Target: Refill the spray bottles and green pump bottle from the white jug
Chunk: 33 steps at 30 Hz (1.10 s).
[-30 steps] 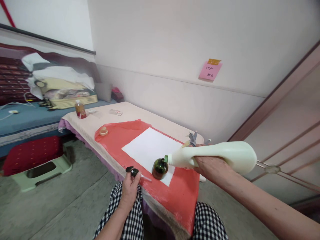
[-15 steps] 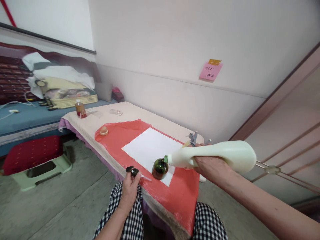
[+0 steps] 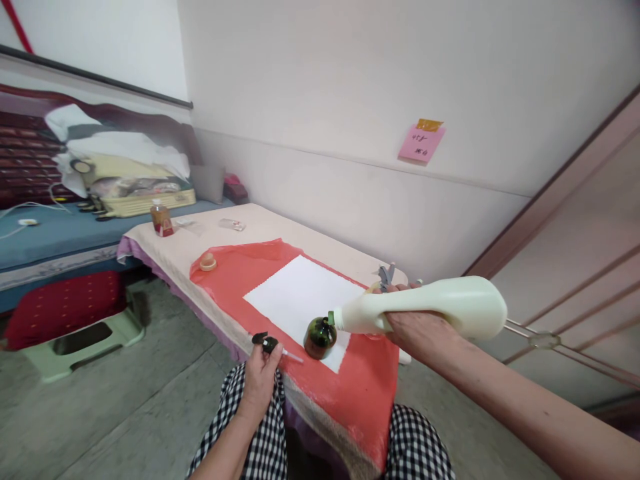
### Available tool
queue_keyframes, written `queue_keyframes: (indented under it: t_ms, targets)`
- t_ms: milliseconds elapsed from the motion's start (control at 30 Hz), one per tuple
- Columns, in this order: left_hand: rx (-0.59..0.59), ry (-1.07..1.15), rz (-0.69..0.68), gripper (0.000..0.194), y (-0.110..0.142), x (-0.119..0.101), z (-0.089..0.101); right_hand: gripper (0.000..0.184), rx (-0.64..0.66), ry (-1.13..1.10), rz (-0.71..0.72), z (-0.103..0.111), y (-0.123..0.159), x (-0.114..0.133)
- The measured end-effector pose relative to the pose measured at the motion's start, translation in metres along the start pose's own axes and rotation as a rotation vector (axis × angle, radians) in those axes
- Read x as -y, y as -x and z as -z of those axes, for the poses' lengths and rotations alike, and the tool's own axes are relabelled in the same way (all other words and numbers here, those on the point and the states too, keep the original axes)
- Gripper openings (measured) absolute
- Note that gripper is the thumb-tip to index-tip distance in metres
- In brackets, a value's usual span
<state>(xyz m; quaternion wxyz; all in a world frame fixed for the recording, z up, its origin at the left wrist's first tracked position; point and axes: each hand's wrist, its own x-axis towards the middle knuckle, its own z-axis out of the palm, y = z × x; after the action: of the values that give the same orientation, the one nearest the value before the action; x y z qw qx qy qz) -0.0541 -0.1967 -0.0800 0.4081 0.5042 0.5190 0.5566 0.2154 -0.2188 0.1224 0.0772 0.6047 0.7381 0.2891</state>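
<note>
My right hand (image 3: 420, 327) is wrapped round the handle of a large pale green jug (image 3: 465, 307), tipped on its side with its neck to the left. Its mouth meets the opening of a dark green, round bottle (image 3: 320, 339); I cannot make out any liquid passing. That bottle stands upright on a white sheet with scalloped edges (image 3: 305, 290), near its front corner. My left hand (image 3: 260, 377) grips a black pump head (image 3: 265, 342) whose clear tube points right, towards the bottle's base.
Red plastic (image 3: 370, 400) covers the front of the cloth-topped table (image 3: 260, 223). On it lies a tan cap (image 3: 207, 262). Grey scissors-like handles (image 3: 386, 275) show behind my right hand. An amber bottle (image 3: 161, 220) stands far left. A red-topped stool (image 3: 70, 310) is on the floor.
The jug and my right hand have shifted very slightly left, and the jug's base sits a little higher. My left hand and the green bottle have stayed put.
</note>
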Motion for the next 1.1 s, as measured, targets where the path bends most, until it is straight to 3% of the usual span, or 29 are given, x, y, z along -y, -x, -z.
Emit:
queue_keyframes:
  t_ms: [233,600,833,1100]
  targets:
    - [0.017,-0.011,-0.001,0.036,-0.001,0.003,0.001,0.045,0.044,0.123,0.049,0.005,-0.004,0.001]
    - [0.009,0.021,0.010,0.042,-0.001,0.008,0.000,0.042,0.019,0.126,0.061,-0.001,-0.011,0.001]
    - [0.013,0.055,0.010,0.039,-0.001,0.007,0.000,0.058,-0.033,0.094,0.097,-0.006,-0.017,-0.001]
    - [0.013,0.062,0.015,0.039,-0.002,0.010,-0.001,0.062,-0.047,0.117,0.120,-0.003,-0.020,-0.001]
